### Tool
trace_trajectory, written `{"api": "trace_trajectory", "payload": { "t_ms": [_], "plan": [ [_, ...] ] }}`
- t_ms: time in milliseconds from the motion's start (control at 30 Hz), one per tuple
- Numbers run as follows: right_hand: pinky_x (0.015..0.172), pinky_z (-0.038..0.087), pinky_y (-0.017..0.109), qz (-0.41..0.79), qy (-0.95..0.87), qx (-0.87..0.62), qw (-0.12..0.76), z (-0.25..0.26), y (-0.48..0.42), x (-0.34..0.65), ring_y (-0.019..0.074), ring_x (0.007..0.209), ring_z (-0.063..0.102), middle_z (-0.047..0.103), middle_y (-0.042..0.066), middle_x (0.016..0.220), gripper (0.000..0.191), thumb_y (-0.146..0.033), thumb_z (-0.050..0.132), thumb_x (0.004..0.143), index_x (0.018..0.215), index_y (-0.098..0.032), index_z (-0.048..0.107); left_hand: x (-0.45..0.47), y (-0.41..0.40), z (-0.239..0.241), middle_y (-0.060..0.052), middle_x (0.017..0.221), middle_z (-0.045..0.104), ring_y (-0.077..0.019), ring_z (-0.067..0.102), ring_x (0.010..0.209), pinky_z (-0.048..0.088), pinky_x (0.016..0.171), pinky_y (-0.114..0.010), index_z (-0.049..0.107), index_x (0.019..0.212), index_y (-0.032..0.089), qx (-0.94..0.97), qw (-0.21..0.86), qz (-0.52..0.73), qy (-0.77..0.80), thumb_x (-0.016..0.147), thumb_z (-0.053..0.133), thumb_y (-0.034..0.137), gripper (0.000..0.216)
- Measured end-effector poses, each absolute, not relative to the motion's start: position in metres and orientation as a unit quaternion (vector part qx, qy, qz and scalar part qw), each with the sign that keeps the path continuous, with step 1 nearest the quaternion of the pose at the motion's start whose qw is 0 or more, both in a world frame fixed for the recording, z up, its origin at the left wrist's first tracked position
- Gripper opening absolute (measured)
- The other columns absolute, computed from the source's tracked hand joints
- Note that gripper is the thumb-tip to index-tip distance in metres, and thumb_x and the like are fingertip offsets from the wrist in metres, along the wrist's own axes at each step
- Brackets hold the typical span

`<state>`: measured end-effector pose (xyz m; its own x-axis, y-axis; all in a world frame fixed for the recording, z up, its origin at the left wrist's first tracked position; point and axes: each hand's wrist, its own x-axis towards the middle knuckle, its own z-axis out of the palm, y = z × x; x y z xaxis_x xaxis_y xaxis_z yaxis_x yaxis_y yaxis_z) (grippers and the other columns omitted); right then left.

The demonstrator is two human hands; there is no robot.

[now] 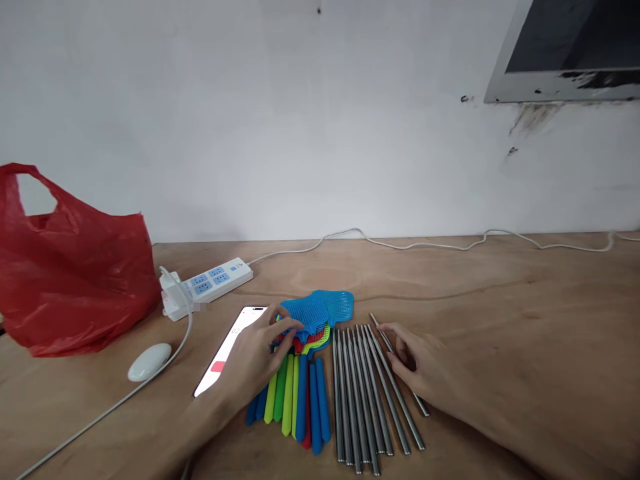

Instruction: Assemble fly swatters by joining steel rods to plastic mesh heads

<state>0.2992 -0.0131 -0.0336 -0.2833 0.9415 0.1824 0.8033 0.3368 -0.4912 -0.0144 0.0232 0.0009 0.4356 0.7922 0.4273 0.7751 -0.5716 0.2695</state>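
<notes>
Left hand (255, 363) has its fingers bent, tips on the blue top of the fly swatters (300, 383) piled mid-bench (500, 300), near side; gripping or only touching, cannot tell. Right hand (425, 370) is half open, fingertips resting on the loose rod (376, 323) just right of the steel rods (357, 393). A phone (227, 350) lies under the left wrist.

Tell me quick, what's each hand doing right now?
Left hand: fingertips on the blue swatter head; grip cannot be told.
Right hand: curled over a metal rod; grip cannot be told.
</notes>
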Motion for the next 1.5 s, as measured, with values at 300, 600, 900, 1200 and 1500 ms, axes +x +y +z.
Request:
{"api": "trace_trajectory", "payload": {
  "t_ms": [300,600,900,1200,1500],
  "plan": [
    [0.065,0.038,0.032,0.159,-0.799,-0.531,0.233,-0.028,-0.019,0.296,0.0164,0.057,0.050,0.048,-0.007,0.060,0.036,-0.014,0.048,0.087,0.121,-0.021,0.056,-0.007,0.012,0.005,-0.007,0.099,0.062,-0.0219,0.058,0.089,0.048,0.074,-0.034,0.067,0.100,0.022,0.890,0.036,0.281,0.358,0.099,0.043,0.020,0.024],
    [0.059,0.034,0.030,0.165,-0.787,-0.526,0.277,-0.026,-0.017,0.295,0.0153,0.054,0.046,0.043,-0.007,0.059,0.020,-0.020,0.046,0.093,0.106,-0.023,0.060,-0.001,0.001,0.018,-0.006,0.090,0.064,-0.0229,0.056,0.084,0.044,0.076,-0.037,0.068,0.101,0.020,0.935,0.089,0.205,0.276,0.094,0.044,0.015,0.026],
    [0.061,0.036,0.030,0.158,-0.791,-0.522,0.276,-0.030,-0.018,0.293,0.0159,0.060,0.049,0.047,-0.005,0.062,0.017,-0.018,0.046,0.093,0.098,-0.023,0.062,0.012,-0.016,0.017,-0.005,0.105,0.067,-0.0245,0.057,0.102,0.038,0.098,-0.041,0.066,0.114,0.023,0.940,0.179,0.145,0.252,0.093,0.058,0.024,0.022],
    [0.061,0.038,0.029,0.143,-0.794,-0.518,0.284,-0.032,-0.017,0.294,0.0155,0.060,0.050,0.050,-0.004,0.062,0.017,-0.019,0.048,0.093,0.099,-0.023,0.064,0.023,-0.021,0.012,-0.003,0.093,0.067,-0.0245,0.056,0.098,0.032,0.102,-0.047,0.067,0.099,0.024,0.921,0.170,0.169,0.307,0.095,0.055,0.024,0.013],
    [0.063,0.038,0.029,0.133,-0.792,-0.518,0.295,-0.030,-0.019,0.289,0.0156,0.060,0.051,0.050,-0.004,0.062,0.017,-0.018,0.048,0.092,0.097,-0.024,0.064,0.028,-0.029,0.000,-0.003,0.089,0.060,-0.0248,0.055,0.094,0.032,0.105,-0.052,0.063,0.089,0.024,0.911,0.147,0.196,0.331,0.084,0.063,0.024,0.005]
  ]
}}
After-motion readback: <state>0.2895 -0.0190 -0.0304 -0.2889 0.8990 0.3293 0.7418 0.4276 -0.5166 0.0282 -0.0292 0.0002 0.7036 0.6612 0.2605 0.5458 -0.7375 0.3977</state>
